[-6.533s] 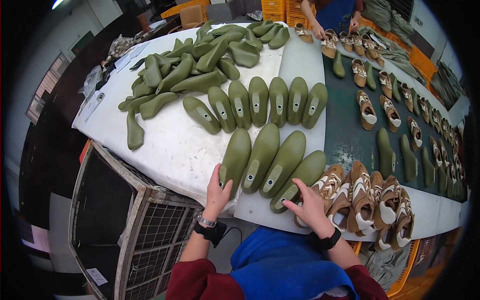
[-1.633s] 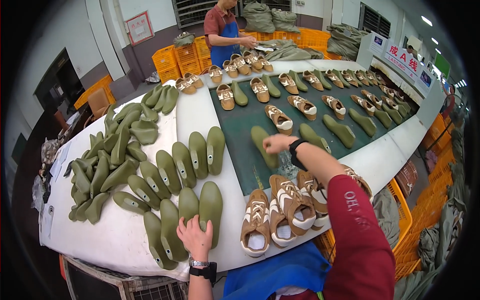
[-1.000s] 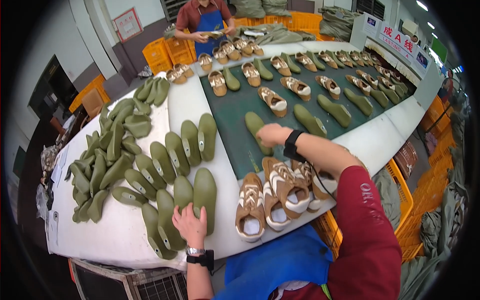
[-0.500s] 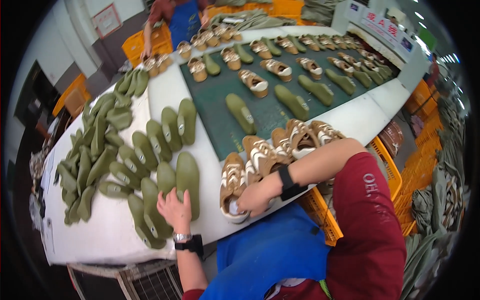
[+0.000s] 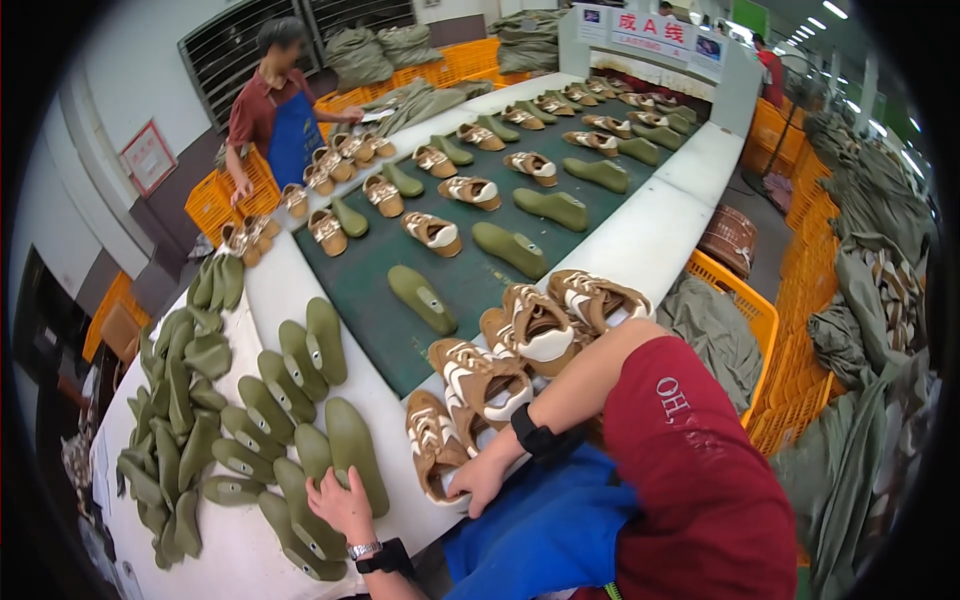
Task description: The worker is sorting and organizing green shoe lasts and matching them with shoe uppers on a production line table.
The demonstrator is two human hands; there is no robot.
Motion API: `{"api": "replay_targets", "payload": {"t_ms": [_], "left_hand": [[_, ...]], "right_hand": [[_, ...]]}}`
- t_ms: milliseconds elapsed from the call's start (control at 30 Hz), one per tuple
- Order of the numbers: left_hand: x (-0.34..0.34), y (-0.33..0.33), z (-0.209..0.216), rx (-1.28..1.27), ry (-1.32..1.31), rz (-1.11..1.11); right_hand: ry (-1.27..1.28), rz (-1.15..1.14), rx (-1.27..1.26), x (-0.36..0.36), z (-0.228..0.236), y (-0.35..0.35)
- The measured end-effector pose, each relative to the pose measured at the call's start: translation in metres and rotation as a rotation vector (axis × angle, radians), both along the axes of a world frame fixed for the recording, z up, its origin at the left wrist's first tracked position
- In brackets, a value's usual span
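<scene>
My left hand [image 5: 343, 508], fingers spread, rests at the near ends of a large olive-green shoe last [image 5: 355, 450] and a smaller shoe last [image 5: 313, 452] beside it. I cannot see a grip on either. At the table's front edge my right hand [image 5: 482, 482] pinches the heel of a brown-and-white sneaker [image 5: 433, 440], thumb inside the collar. Another sneaker [image 5: 470, 370] stands right beside it, and further sneakers [image 5: 595, 300] line the edge to the right. More green shoe lasts [image 5: 285, 350] lie in paired rows left of my right hand.
A heap of green lasts [image 5: 175, 400] covers the table's left side. Sneakers and lasts stand in rows on a green conveyor belt [image 5: 370, 300] leading into a machine [image 5: 650, 70]. A person in a blue apron [image 5: 290, 130] stands across the table. Orange crates [image 5: 745, 300] are at the right.
My view has tilted up and turned, showing more of the person across the belt. Both hands stay at the same lasts and sneaker; the right thumb still sits in the collar.
</scene>
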State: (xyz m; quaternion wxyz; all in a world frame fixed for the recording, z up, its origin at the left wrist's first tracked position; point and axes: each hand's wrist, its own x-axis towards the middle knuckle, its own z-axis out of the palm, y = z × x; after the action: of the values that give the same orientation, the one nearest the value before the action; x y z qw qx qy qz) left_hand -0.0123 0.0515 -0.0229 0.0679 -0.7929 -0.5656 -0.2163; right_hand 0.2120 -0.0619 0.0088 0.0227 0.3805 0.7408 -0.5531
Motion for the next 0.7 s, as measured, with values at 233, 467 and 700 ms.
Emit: {"api": "replay_targets", "payload": {"t_ms": [233,467,700], "left_hand": [[0.006,0.003,0.001,-0.02,-0.04,0.015],[0.037,-0.052,0.083,-0.726,-1.18,-0.304],[0.083,-0.054,0.119,-0.726,-1.021,-0.336]], "right_hand": [[0.456,-0.667,0.099,0.03,0.051,-0.048],[1.009,-0.936,-0.223,0.04,0.016,-0.092],[1.39,-1.13,-0.348,0.062,0.01,-0.115]]}}
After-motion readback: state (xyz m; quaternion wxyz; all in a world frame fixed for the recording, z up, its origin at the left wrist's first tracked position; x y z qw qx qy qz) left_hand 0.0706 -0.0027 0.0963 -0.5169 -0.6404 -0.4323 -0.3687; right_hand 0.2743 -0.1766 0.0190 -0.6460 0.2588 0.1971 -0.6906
